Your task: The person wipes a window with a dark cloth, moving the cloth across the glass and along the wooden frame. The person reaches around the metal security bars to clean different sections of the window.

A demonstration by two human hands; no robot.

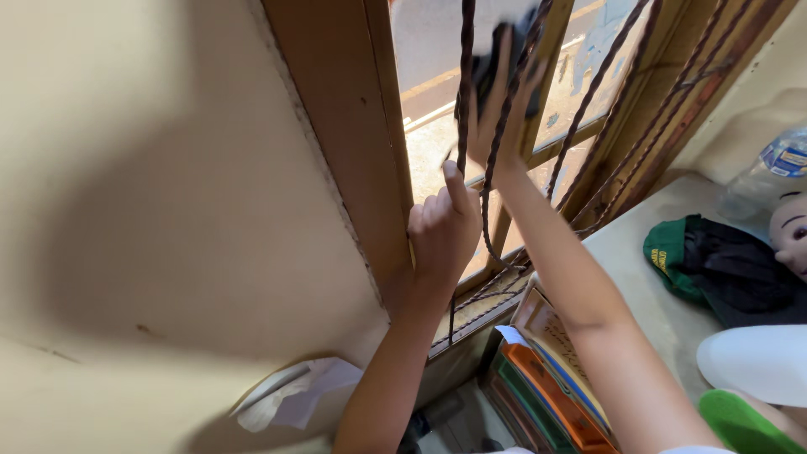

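My right hand point(498, 109) reaches through the twisted dark window bars point(465, 92) and presses a dark cloth point(501, 65) against the glass pane point(429, 101). My left hand point(442, 229) rests on the brown wooden window frame point(353, 126), fingers curled around a bar with the index finger pointing up. The cloth is partly hidden behind the bars and my fingers.
A cream wall point(151, 185) fills the left. Crumpled white paper point(294, 393) lies below. A stack of books and folders point(546, 378) stands under the window. On the ledge at right lie a green and black garment point(714, 265), a plastic bottle point(769, 176) and a doll's head point(790, 231).
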